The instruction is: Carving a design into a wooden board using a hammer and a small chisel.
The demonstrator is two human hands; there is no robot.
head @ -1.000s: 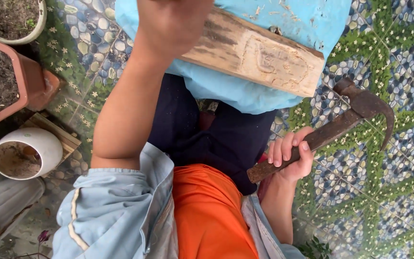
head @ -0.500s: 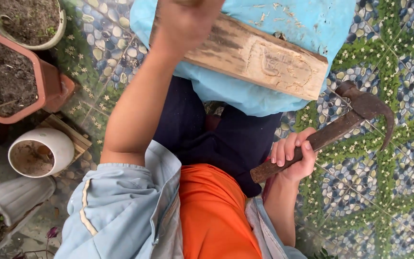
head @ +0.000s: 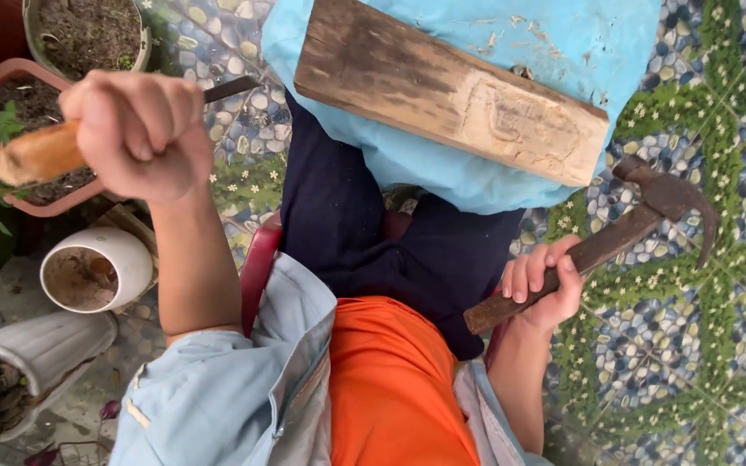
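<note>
Left hand [head: 140, 129] raised at upper left, fingers curled into a tight fist around a wooden-handled tool [head: 41, 154]. Pale wooden handle jutting out of the fist toward the left edge, blurred; thin dark metal shaft emerging on the other side of the fist and pointing up and right over the pebble floor [head: 692, 345]. Tip of that shaft not clearly readable. Right hand [head: 541, 280] lower, at mid-right, fingers wrapped closed around the lower part of the handle of a rusty claw hammer [head: 615, 233]. Hammer angled up and to the right, head and curved claw hanging above the blue, white and green pebble pattern, well apart from the wood. Wooden block [head: 451, 91] lying across the lap on a light blue cloth [head: 563, 43], long side slanting down from upper left to right, surface weathered dark at the left end and paler at the right, shallow carved outlines faintly visible in the pale part. Neither hand touching the block. Dark trousers [head: 356, 224] below the cloth, orange shirt [head: 390, 380] and pale blue open overshirt [head: 218, 406] at the bottom. Terracotta pot [head: 10, 78] with soil and green leaves behind the left hand, grey round pot [head: 88, 34] with soil above it, small white pot [head: 97, 267] below, near the left forearm.
</note>
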